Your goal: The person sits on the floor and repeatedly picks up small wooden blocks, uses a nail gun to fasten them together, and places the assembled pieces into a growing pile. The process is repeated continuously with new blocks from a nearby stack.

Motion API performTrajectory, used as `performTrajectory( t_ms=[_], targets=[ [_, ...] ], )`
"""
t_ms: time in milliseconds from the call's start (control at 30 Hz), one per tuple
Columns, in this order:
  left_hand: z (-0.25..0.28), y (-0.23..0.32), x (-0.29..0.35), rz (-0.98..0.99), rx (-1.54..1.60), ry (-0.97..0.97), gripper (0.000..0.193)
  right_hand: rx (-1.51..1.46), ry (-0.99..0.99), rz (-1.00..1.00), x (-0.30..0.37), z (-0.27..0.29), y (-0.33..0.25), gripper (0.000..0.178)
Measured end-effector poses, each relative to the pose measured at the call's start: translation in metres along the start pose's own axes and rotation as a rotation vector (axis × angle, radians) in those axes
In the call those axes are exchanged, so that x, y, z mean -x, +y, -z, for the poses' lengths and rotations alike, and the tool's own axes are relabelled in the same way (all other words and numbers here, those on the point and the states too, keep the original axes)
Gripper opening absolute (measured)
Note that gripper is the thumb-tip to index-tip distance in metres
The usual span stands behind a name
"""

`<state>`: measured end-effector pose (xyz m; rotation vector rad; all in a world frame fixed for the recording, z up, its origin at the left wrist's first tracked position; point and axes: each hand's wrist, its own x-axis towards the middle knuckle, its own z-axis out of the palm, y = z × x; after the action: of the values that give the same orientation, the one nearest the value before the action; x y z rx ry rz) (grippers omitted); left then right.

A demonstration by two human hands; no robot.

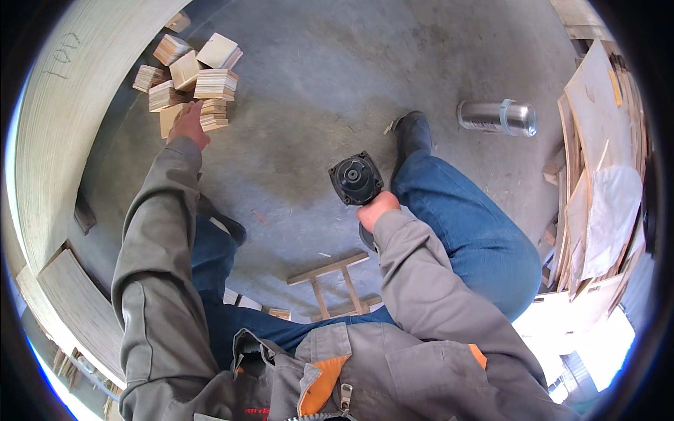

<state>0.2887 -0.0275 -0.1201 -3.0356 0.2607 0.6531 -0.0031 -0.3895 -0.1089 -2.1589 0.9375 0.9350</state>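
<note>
My left hand [188,126] reaches far to the left with its fingers stretched out, at the near side of a pile of small square plywood stacks [215,84]. The fingertips overlap the nearest wood pieces; whether they touch is hard to tell. Thin layers show on the sides of several stacks, and a few lie tilted on the others. My right hand [380,208] is wrapped round the grip of a black nail gun [356,177], seen from above by its squarish cap with corner bolts. Its nose is hidden beneath the cap.
A steel thermos flask [495,117] lies on the concrete floor at the right. Leaning boards and plywood sheets [597,105] line the right side. A large pale wood panel [77,84] bounds the left. A small wooden frame [337,281] is low between my legs.
</note>
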Motion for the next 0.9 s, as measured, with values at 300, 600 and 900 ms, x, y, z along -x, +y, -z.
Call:
performTrajectory(
  t_ms=[300,600,900],
  targets=[
    [-0.038,0.001,-0.021,0.016,0.043,0.160,0.061,-0.039,-0.028,-0.032,0.000,-0.004,0.000,0.039],
    [-0.029,0.017,0.006,0.115,-0.081,0.105,0.047,0.030,-0.040,0.032,-0.009,-0.001,0.011,0.036],
    [-0.061,0.042,0.036,0.131,0.323,0.075,0.066,0.072,0.004,0.060,-0.010,-0.012,0.008,0.035]
  ],
)
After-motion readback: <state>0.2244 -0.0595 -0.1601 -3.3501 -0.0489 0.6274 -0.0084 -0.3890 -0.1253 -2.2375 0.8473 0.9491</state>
